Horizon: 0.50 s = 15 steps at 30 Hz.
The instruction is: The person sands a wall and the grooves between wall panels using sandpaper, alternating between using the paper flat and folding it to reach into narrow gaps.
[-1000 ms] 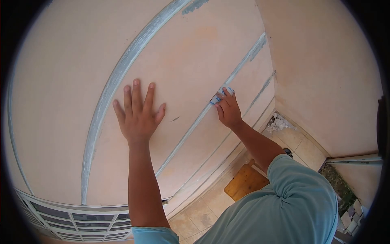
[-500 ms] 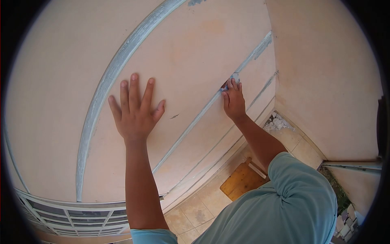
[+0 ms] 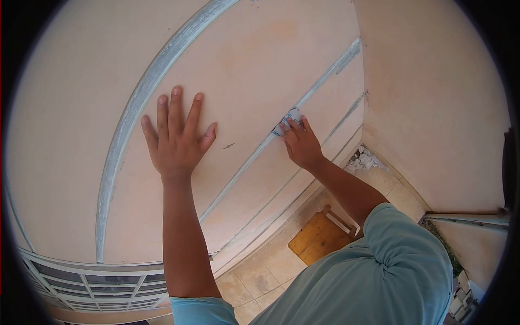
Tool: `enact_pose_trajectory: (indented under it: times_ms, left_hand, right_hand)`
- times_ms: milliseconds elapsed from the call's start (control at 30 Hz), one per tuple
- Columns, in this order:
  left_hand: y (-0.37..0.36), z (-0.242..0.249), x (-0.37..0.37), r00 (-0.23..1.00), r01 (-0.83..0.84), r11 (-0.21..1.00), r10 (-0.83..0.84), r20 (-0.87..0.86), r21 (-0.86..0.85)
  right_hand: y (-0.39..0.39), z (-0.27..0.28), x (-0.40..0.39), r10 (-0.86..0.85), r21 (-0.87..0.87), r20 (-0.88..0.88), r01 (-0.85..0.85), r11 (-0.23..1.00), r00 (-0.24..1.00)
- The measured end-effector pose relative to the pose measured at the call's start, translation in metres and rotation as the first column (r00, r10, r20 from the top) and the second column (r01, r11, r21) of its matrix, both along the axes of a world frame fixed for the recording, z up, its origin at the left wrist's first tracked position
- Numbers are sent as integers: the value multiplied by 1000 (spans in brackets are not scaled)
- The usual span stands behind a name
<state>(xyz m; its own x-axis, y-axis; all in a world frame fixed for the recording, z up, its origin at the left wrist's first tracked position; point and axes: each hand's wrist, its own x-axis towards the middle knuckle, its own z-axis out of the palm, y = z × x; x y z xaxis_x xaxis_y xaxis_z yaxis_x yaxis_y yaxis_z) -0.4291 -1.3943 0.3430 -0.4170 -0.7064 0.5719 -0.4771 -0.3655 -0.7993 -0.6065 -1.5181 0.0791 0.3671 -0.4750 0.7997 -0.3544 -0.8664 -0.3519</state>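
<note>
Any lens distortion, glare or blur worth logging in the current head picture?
Head view: wide-lens bowing, plain in the window grille, with black rounded corners; head view: soft light on the wall, no strong glare; head view: the left hand looks fairly sharp, but print on the pad under the right hand is too small to read.

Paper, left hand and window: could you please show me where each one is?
Paper (image 3: pixel 293 114): head view, on its printed face, uncovered part.
Left hand (image 3: pixel 177 153): head view, on the back of the hand.
Window (image 3: pixel 114 280): head view, on an upper pane.
</note>
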Motion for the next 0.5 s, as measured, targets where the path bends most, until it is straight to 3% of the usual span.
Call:
enact_pose_trajectory:
  times_ms: [67, 133, 233, 267, 333, 367, 433, 500]
  left_hand:
    - [0, -1, 0, 999, -22, 1000, 22, -31, -2]
    - [-1, -2, 0, 999, -26, 1000, 26, -40, -2]
    - [2, -2, -1, 999, -24, 1000, 24, -29, -4]
    - [0, 0, -1, 1000, -12, 1000, 12, -10, -13]
    - [-1, 1, -1, 1000, -12, 1000, 12, -9, -20]
    - [0, 0, -2, 1000, -9, 1000, 9, -12, -14]
    - [1, -1, -1, 1000, -19, 1000, 19, -14, -12]
    - [-1, 0, -1, 1000, -12, 1000, 12, -6, -14]
  right_hand:
    - [30, 2, 13, 130, -83, -40, -133, 988, 991]
    - [38, 12, 13, 147, -82, -97, -155, 985, 984]
    - [19, 21, -11, 114, -86, -85, -122, 989, 990]
    - [11, 26, -23, 61, 24, -84, -59, 998, 995]
    - [-10, 25, -38, -106, 146, 82, 93, 985, 991]
    - [-16, 24, -35, -100, 148, 78, 88, 985, 992]
    - [-19, 23, -27, -228, 275, 293, 146, 950, 929]
    - [3, 17, 9, -153, 258, 300, 74, 963, 942]
